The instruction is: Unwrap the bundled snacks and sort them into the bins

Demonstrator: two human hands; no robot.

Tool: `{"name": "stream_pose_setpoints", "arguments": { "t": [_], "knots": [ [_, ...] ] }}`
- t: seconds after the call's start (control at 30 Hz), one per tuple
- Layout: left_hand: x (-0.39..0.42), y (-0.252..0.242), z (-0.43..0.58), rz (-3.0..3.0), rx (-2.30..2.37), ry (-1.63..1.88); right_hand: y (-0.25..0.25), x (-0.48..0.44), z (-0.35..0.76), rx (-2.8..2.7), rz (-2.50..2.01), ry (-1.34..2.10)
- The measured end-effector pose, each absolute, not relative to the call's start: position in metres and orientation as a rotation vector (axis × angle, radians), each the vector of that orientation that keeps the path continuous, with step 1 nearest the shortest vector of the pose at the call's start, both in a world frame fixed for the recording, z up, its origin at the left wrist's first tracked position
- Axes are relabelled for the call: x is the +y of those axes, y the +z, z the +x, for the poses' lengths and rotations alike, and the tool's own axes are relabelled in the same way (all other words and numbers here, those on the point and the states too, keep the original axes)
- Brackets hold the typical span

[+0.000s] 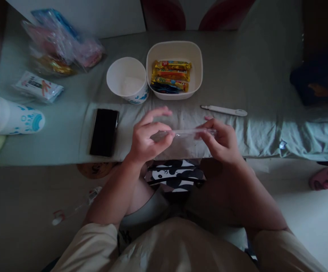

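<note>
Shirt (175, 245); 2 pinch grips (148, 140) (223, 142) on film (186, 132)

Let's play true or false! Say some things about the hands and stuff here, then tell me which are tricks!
1. The left hand and right hand hold a clear plastic piece. True.
2. Yellow packets lie in the tub. True.
3. The phone is inside the tub. False: it lies on the cloth.
4. The white cup is left of the tub. True.
5. The phone's screen is brightly lit. False: it is dark.
</note>
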State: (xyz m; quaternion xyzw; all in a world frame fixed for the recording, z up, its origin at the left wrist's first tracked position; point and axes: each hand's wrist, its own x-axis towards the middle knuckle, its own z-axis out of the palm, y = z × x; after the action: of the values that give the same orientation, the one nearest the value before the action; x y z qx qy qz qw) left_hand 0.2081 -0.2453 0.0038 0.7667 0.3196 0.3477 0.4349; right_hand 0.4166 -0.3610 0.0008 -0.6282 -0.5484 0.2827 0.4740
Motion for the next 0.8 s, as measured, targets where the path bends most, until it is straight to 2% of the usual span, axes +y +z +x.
{"name": "stream_pose_setpoints", "arguments": {
  "t": [0.1, 0.23, 0.37, 0.63, 0.8],
  "knots": [
    [-0.246, 0.004, 0.210, 1.590, 0.825, 0.744, 0.005, -0.361, 0.411, -1.028, -1.458, 1.056],
    [-0.244, -0.002, 0.221, 1.172, 1.000, 0.586, -0.001, -0.354, 0.405, -0.639, -1.340, 1.199],
    [-0.235, -0.008, 0.226, 1.030, 1.065, 0.577, -0.014, -0.349, 0.406, -0.561, -1.314, 1.395],
    [-0.232, -0.014, 0.223, 0.845, 0.773, 0.386, -0.026, -0.343, 0.406, -0.511, -1.360, 1.149],
    [-0.236, -0.018, 0.228, 0.918, 0.818, 0.446, -0.026, -0.346, 0.410, -0.583, -1.401, 1.310]
  ]
}}
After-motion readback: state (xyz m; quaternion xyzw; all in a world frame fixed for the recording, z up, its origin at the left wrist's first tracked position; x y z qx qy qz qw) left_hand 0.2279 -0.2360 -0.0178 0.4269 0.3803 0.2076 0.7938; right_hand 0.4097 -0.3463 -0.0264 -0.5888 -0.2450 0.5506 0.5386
